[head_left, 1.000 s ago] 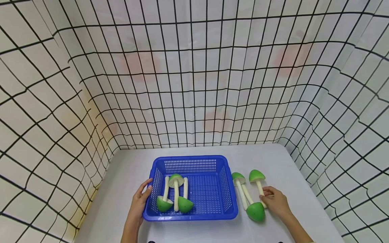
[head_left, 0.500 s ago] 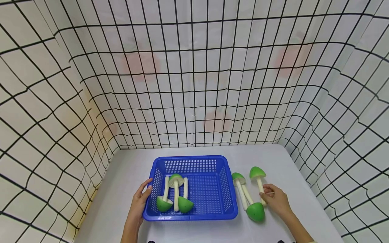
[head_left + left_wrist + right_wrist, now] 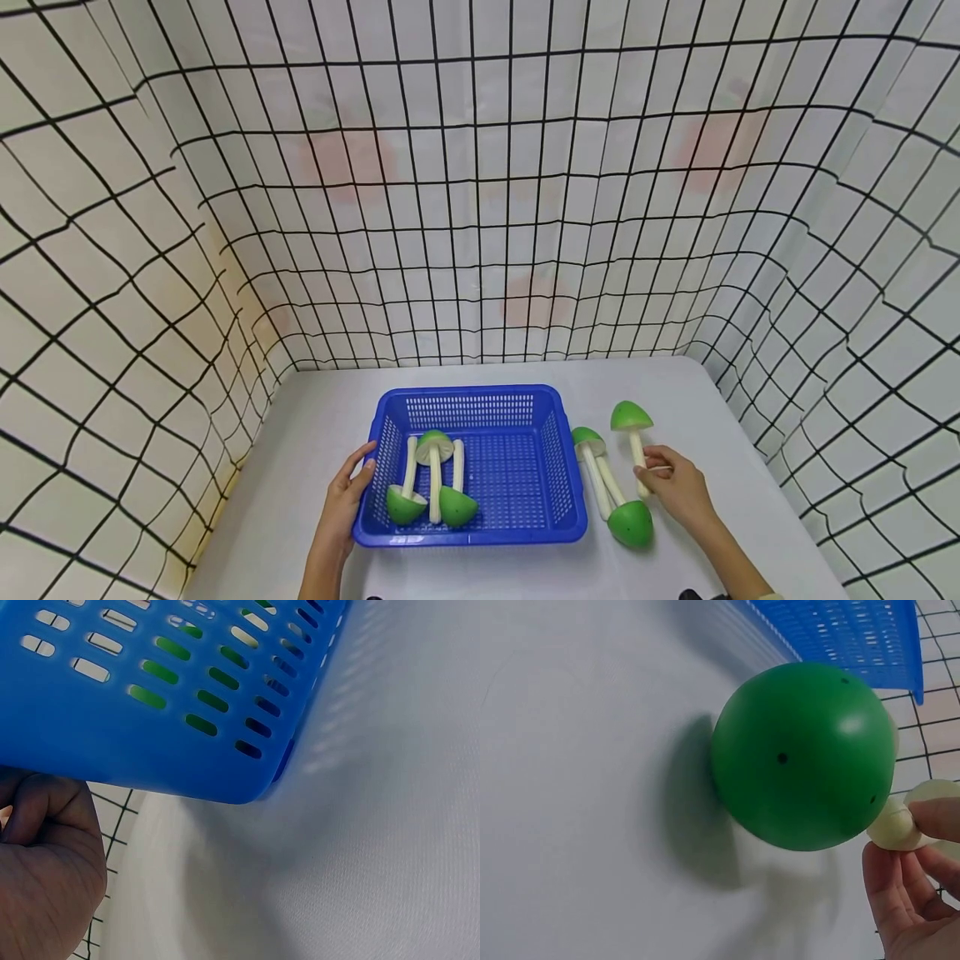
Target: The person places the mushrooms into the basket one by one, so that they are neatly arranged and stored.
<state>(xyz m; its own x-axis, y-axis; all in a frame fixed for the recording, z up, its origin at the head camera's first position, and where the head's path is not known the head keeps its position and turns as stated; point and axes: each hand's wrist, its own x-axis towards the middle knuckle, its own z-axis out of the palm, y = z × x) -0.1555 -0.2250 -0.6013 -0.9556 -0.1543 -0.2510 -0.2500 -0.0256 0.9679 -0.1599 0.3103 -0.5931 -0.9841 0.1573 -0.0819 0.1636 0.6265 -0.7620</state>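
A blue basket (image 3: 525,534) stands on the table with three green-capped mushrooms (image 3: 435,479) in its left part. My left hand (image 3: 342,500) holds the basket's left rim; in the left wrist view the hand (image 3: 52,862) has its fingers curled at the edge of the basket (image 3: 135,750). Right of the basket, my right hand (image 3: 678,492) pinches the white stem of a mushroom (image 3: 631,416), cap pointing away. In the right wrist view thumb and fingers of the hand (image 3: 915,885) grip the pale stem (image 3: 895,826), beside a large green cap (image 3: 802,757).
Two more mushrooms lie between the basket and my right hand, one with its cap (image 3: 588,441) at the far end, the other with its cap (image 3: 631,524) at the near end. Black wire mesh over pale cloth surrounds the table (image 3: 315,408) at the back and sides.
The mushroom in my right hand has moved away from the near edge, and my right hand has gone with it. My left hand and the basket have stayed in place.
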